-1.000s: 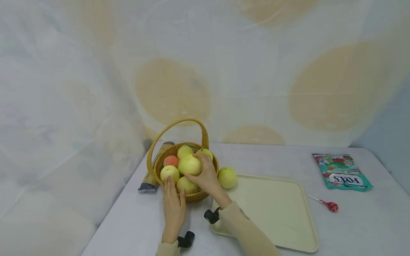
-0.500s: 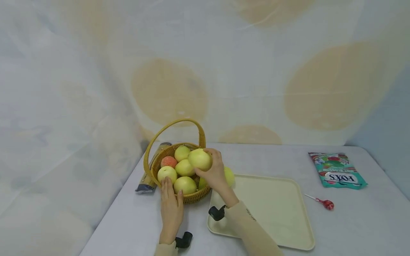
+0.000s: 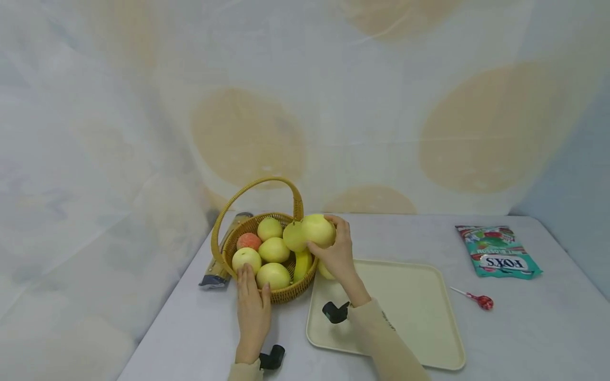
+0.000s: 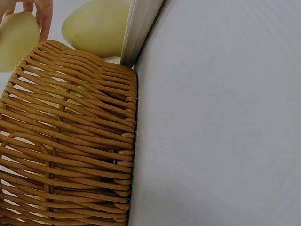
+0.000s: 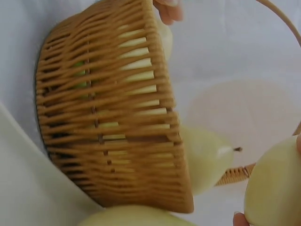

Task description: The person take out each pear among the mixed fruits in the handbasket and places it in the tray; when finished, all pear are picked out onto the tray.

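Note:
In the head view my right hand (image 3: 339,254) grips a yellow-green pear (image 3: 320,231) between thumb and fingers, above the right rim of a wicker basket (image 3: 286,293). That pear (image 5: 277,186) also shows at the edge of the right wrist view. My left hand (image 3: 253,317) rests with straight fingers at the basket's front-left rim, against a pale pear (image 3: 247,261). Inside the basket lie several more pears, a reddish peach (image 3: 249,241) and a banana (image 3: 302,264). One pear with a stem (image 5: 207,160) rises above the rim.
A cream tray (image 3: 405,307) lies right of the basket, with another pear (image 3: 326,271) at its back-left corner, partly behind my right hand. Farther right are a lollipop (image 3: 485,302) and a green FOX'S candy bag (image 3: 500,254). A long brown packet (image 3: 215,276) lies left of the basket.
My right hand has lifted the pear from the middle of the basket and carried it right, past the rim, uncovering the banana. My left hand has stayed at the basket.

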